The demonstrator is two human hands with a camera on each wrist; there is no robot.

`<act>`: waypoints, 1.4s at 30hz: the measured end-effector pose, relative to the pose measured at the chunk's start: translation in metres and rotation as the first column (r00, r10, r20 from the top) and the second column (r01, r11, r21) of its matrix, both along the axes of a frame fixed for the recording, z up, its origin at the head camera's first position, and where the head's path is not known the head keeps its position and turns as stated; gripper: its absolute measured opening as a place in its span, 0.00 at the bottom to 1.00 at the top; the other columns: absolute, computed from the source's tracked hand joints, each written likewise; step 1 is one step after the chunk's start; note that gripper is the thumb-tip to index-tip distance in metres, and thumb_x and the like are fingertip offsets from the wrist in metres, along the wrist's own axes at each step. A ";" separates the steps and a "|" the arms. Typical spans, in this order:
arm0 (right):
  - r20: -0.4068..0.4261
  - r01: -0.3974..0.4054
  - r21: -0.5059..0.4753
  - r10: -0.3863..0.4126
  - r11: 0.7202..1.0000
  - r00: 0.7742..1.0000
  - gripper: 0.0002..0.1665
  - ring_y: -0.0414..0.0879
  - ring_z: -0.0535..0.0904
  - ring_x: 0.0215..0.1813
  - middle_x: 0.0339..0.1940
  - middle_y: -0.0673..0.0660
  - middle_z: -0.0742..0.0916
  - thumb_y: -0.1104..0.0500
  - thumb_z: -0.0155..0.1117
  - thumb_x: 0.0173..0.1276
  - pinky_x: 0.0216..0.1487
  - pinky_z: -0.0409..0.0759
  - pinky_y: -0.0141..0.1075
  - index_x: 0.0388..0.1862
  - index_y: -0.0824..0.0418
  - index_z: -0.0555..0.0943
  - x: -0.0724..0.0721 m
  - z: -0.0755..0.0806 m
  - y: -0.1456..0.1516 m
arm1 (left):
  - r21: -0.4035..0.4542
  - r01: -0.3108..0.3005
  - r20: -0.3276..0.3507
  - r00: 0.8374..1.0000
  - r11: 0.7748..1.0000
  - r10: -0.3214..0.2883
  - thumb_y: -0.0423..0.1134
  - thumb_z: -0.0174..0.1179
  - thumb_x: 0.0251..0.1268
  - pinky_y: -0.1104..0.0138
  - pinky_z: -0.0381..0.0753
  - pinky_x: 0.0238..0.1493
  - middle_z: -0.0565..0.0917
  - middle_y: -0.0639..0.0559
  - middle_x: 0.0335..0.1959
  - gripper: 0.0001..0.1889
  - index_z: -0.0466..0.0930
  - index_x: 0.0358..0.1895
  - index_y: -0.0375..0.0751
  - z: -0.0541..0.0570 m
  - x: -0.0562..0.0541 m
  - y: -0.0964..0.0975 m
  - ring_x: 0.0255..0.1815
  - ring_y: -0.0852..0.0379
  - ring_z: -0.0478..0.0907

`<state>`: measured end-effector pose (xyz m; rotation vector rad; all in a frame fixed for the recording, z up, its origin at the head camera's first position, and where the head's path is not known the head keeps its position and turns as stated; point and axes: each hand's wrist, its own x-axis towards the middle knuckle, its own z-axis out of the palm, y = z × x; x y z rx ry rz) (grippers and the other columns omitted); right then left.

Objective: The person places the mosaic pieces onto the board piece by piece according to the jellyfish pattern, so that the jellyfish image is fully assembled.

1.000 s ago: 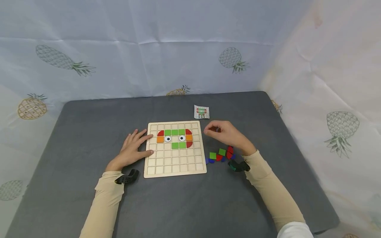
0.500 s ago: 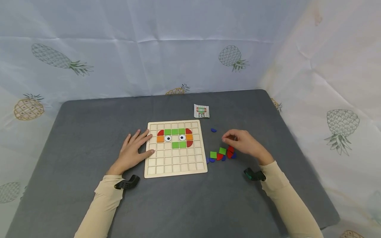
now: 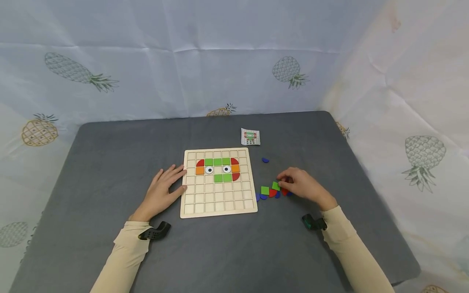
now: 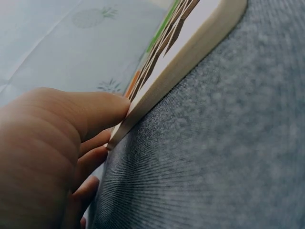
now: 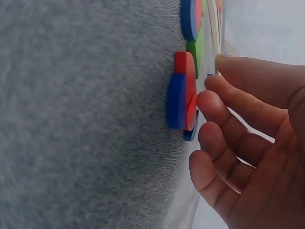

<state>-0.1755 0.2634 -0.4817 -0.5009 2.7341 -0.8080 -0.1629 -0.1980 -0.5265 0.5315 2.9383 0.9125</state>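
A square wooden grid board (image 3: pixel 218 196) lies on the table, with green, red and orange pieces and two eye tiles set in its upper rows. My left hand (image 3: pixel 160 194) spreads its fingers against the board's left edge; its thumb (image 4: pixel 102 110) touches that edge in the left wrist view. Right of the board, my right hand (image 3: pixel 302 185) hovers low over a small cluster of loose pieces. Its thumb and index tips are close to a green square tile (image 3: pixel 276 186), and nothing shows between them. A red piece (image 5: pixel 189 90) and a blue piece (image 5: pixel 176 101) lie beside those fingers.
A small printed card (image 3: pixel 250 137) lies behind the board, showing a coloured figure on a grid. One blue half-round piece (image 3: pixel 265 160) sits alone between card and cluster. Another green square (image 3: pixel 265 190) and several blue and red pieces lie by the board's right edge.
My right hand has moved right and toward me, from beside the board to the loose pieces. The blue half-round piece it covered now lies uncovered on the table. My left hand stays at the board.
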 end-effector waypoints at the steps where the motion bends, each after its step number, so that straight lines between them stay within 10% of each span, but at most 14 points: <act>1: -0.012 -0.005 0.012 0.005 1.000 1.000 0.13 0.43 0.76 0.39 0.41 0.55 0.86 0.59 0.66 0.72 0.37 0.78 0.34 0.51 0.63 0.87 0.000 -0.001 0.000 | 0.002 -0.001 0.000 1.000 1.000 0.001 0.49 0.61 0.73 0.42 0.40 0.83 0.64 0.44 0.80 0.32 0.68 0.76 0.45 0.000 0.000 0.000 0.83 0.40 0.53; 22: -0.045 -0.026 0.114 0.031 0.993 0.999 0.10 0.44 0.74 0.41 0.41 0.53 0.85 0.57 0.70 0.69 0.42 0.78 0.39 0.47 0.58 0.86 0.004 -0.005 -0.013 | 0.009 -0.018 0.023 1.000 1.000 0.018 0.50 0.61 0.73 0.43 0.39 0.83 0.63 0.44 0.80 0.32 0.67 0.76 0.46 -0.002 0.000 -0.002 0.84 0.41 0.51; 42: 0.030 0.050 -0.249 -0.044 0.967 0.999 0.11 0.50 0.77 0.35 0.40 0.56 0.88 0.56 0.65 0.74 0.35 0.78 0.33 0.50 0.58 0.86 -0.038 0.016 -0.036 | 0.019 -0.008 0.024 1.000 1.000 0.007 0.50 0.62 0.72 0.44 0.38 0.84 0.64 0.45 0.80 0.32 0.67 0.76 0.46 0.000 0.000 -0.001 0.84 0.42 0.51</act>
